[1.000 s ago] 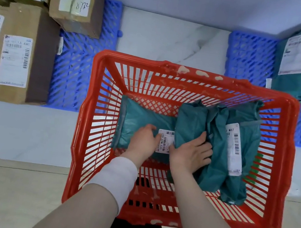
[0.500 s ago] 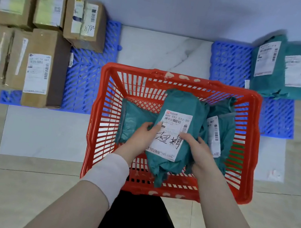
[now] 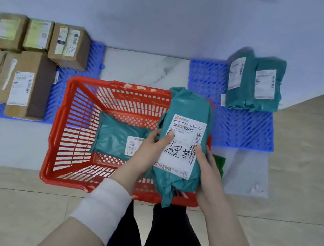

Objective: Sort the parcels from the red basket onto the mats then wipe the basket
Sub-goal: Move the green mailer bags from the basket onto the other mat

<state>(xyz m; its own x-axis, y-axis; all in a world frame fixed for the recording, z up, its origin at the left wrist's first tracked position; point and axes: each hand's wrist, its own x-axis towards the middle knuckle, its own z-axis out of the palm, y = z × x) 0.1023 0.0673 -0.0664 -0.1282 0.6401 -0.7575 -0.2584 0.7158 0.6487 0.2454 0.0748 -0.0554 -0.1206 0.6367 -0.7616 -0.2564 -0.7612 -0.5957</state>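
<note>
Head view, sole view. Item one: teal plastic mailer parcel with white printed label [image 3: 189,110], centre right of frame, raised over the right half of the red slatted plastic basket [image 3: 70,129]. It is held label-up, probably so the address and handwriting can be read before sorting. The left hand [image 3: 148,148] grips its left edge, thumb on the label and fingers curled behind. The right hand [image 3: 207,169] grips the right edge likewise, a two-sided hold suited to a soft packet whose loose tail droops at the lower end. Item two: second teal mailer [image 3: 115,138], flat on the basket floor at centre, not yet sorted. Item three: right blue perforated mat [image 3: 241,131], upper right, carrying two teal mailers [image 3: 253,84] at its far end. By likeness, this is the held parcel's probable destination. Item four: left blue perforated mat [image 3: 66,89], upper left, loaded with brown cardboard boxes [image 3: 28,83]; the kinds are evidently kept apart. Item five: small green object [image 3: 218,162] just right of the basket, identity unclear. Wiping is not yet due.
</note>
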